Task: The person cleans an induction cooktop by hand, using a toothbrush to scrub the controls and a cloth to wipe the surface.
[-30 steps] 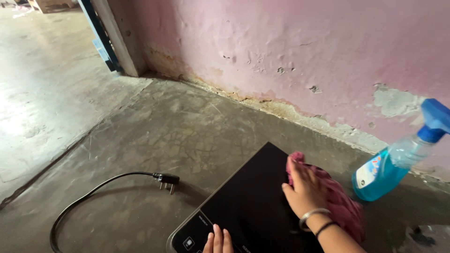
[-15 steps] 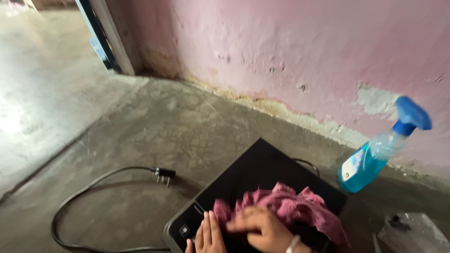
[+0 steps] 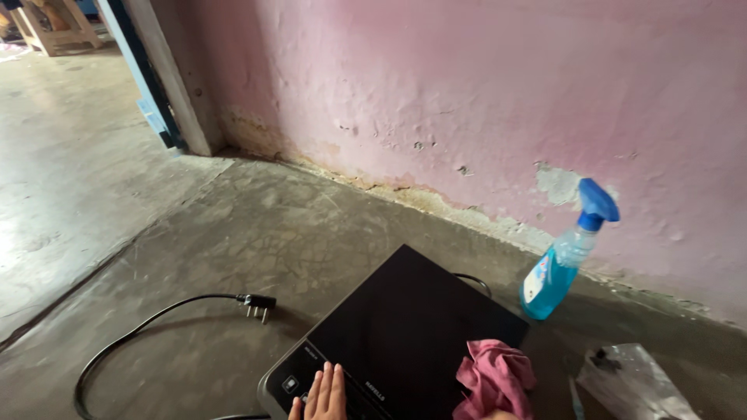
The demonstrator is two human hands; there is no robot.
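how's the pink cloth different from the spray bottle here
The pink cloth lies crumpled and soft on the black cooktop; the spray bottle stands on the concrete floor by the wall, leaning a little. The cloth is opaque pink, while the bottle is clear, holds blue liquid and has a blue trigger top. The cloth sits at the near edge of the view; the bottle is farther off. Both lie on the cooktop's right side.
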